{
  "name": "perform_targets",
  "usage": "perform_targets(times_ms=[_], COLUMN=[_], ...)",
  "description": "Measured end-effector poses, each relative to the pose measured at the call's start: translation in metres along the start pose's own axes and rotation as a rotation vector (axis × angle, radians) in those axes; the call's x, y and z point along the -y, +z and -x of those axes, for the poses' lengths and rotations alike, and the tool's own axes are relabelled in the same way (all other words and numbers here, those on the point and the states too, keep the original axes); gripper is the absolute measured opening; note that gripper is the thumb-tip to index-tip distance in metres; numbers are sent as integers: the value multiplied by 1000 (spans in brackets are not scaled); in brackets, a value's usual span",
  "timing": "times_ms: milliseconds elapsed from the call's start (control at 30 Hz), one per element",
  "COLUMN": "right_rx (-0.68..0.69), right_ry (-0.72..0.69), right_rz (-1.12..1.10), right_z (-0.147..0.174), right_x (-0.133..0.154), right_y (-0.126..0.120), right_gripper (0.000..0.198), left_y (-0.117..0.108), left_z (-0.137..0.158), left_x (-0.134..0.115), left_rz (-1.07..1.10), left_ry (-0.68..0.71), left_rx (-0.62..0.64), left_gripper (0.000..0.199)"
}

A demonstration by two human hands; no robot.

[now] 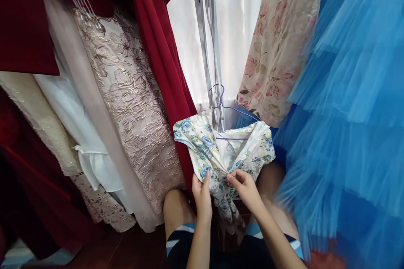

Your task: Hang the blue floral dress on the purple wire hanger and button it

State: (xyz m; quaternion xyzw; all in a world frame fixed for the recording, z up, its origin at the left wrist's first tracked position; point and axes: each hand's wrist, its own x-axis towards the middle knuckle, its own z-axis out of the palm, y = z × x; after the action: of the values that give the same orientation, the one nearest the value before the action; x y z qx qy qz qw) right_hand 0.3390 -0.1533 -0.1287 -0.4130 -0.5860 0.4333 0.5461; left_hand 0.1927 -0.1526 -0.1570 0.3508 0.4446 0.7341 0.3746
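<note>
A white dress with blue flowers (206,141) hangs on a purple wire hanger (240,112) in front of my knees. My left hand (202,196) grips the side of its bodice, thumb on the front of the cloth. At the bottom of the V-shaped neckline, my right hand (243,185) pinches the cloth between thumb and fingertips. Whether a button or other fastener is under those fingertips I cannot make out. Below my hands the skirt part falls in folds between my legs.
Metal rack poles (206,38) stand behind the hanger, before a white curtain (240,17). To the left hang a dark red garment (158,50) and a pink brocade dress (135,117). A floral dress (274,50) and a blue tulle dress (350,92) hang on the right.
</note>
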Motion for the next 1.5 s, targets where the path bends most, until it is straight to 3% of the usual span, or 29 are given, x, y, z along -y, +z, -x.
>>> perform_targets(times_ms=[100, 133, 233, 300, 467, 633, 767, 1033, 1233, 1367, 1500], right_rx=[22, 27, 35, 31, 61, 55, -6, -137, -212, -273, -188], right_ry=[40, 49, 58, 65, 129, 247, 247, -34, -65, -113, -117], right_rz=[-48, -63, -103, -120, -212, -401, -408, -270, -261, -295, -304], right_z=[5, 7, 11, 12, 16, 12, -14, -92, -134, -153, -151], right_x=[-5, -6, -9, -9, 1, 14, 33, 78, 99, 110, 117], right_y=[1, 2, 5, 6, 4, 0, 1, 9, 5, -1, -6], right_gripper=[33, 32, 31, 31, 27, 23, 25, 26, 21, 20, 19], left_y=[-3, -4, 0, 6, 15, 17, 20, 28, 30, 32, 29], left_z=[11, 15, 23, 26, 30, 33, 30, 19, 24, 33, 30], left_x=[-3, -4, -9, -8, 0, -2, -4, -8, 10, 32, 35], left_rz=[-262, -333, -411, -445, -612, -554, -543, -598, -606, -633, -616], left_ry=[260, 302, 297, 299, 398, 432, 425, 293, 220, 143, 179], left_rx=[-178, -140, 214, 344, 295, 333, 360, 513, 599, 628, 630], left_gripper=[58, 53, 29, 19, 8, 6, 9, 11, 10, 9, 6])
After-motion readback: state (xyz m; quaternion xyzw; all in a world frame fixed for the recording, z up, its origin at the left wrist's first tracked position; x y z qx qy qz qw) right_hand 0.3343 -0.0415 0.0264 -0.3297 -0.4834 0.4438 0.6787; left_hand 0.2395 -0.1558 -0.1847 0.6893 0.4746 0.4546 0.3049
